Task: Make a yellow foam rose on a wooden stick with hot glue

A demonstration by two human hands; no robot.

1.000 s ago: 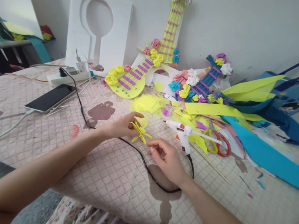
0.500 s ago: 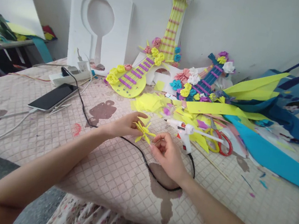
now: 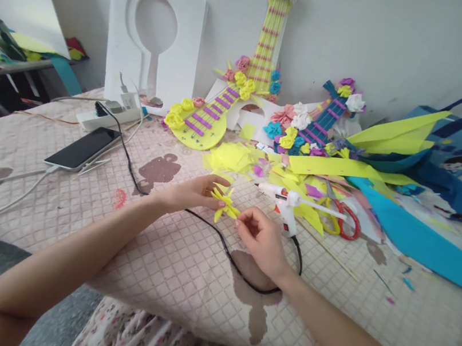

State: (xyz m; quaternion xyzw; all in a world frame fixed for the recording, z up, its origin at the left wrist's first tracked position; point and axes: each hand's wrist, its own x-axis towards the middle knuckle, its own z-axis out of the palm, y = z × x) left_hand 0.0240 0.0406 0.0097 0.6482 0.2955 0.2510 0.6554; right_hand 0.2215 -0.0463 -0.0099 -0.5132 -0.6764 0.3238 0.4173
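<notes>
- Left hand [image 3: 193, 192]: fingers closed on a small yellow foam piece [image 3: 224, 204] with thin spiky strips, held just above the quilted surface [image 3: 165, 267].
- Right hand [image 3: 262, 241]: fingers pinched narrowly on the near-right tip of the same yellow foam piece; the remaining fingers are curled in towards the palm.
- The yellow foam piece sits between the two sets of fingers, touching both, and appears clear of the surface.
- A black cable [image 3: 221, 241] runs on the surface directly beneath the fingers and loops round behind the right wrist.
- White glue gun [image 3: 285, 201]: lying on the surface just beyond the right fingers, nozzle pointing left; not touched.
- Scissors [image 3: 339, 218] with red and yellow handles: right of the glue gun, beyond the right fingers, among yellow foam offcuts [image 3: 233, 159].
- Phone [image 3: 82, 148]: well left of the left fingers, propped on a stand, with a white cable attached.
- White power strip [image 3: 109, 114]: further back, beyond the phone.
- Two flower-decorated foam guitars: a yellow one [image 3: 223, 108] and a blue one [image 3: 320, 123], at the wall, well beyond both hands.
- Blue foam sheets [image 3: 421, 239]: far right of the right fingers.
</notes>
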